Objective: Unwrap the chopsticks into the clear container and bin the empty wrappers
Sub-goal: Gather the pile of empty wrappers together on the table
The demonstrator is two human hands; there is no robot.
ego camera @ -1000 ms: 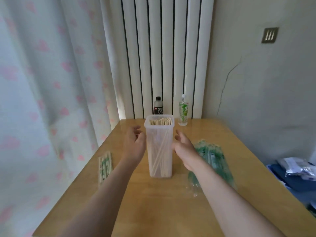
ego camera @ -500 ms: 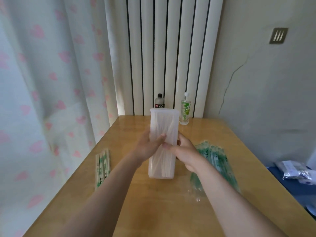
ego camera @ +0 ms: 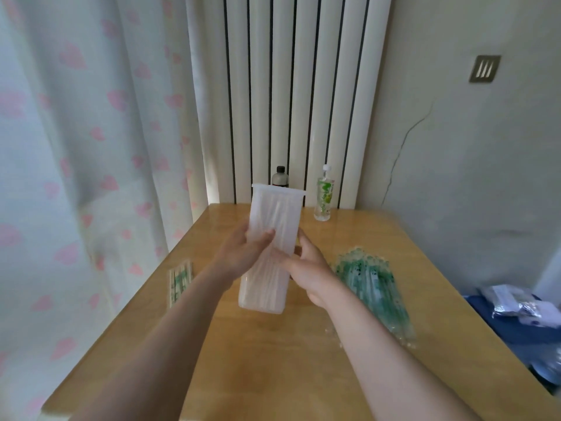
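Hands (ego camera: 243, 253) (ego camera: 309, 270), two, grip one clear container (ego camera: 274, 208); two bottles (ego camera: 279, 178) (ego camera: 324, 196) behind.

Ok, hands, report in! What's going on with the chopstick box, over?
Left hand and right hand both grip the clear container. Container tilted, bare chopsticks inside. Pile of wrapped chopsticks to its right; nothing blocking.
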